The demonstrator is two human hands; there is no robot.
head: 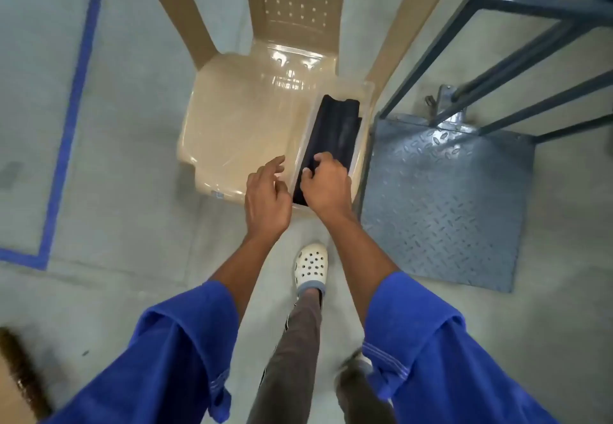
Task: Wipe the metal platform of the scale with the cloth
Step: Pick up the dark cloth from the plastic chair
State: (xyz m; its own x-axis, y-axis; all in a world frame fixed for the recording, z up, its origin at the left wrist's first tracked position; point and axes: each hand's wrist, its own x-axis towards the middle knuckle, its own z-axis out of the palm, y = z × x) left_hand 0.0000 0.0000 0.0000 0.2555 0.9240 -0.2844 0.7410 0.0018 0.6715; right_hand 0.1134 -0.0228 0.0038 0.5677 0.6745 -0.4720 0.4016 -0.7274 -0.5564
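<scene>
**Cloth gripped in the bin, platform not yet wiped**

Nearest, the right hand (326, 184) is curled onto the near end of the dark cloth (335, 128), which is pinched between fingers and thumb. The left hand (267, 199) is held loosely spread beside the bin's left wall and holds nothing – contact with the wall cannot be told. The cloth lies folded lengthwise in a clear plastic bin (364, 125) set on the seat of a beige chair (238, 118). It is judged light, soft and limp, so it is best bunched in the palm, not lifted by a corner. To the right, the scale's metal platform (444, 198) lies flat on the floor – ridged, likely to snag loose folds.
</scene>
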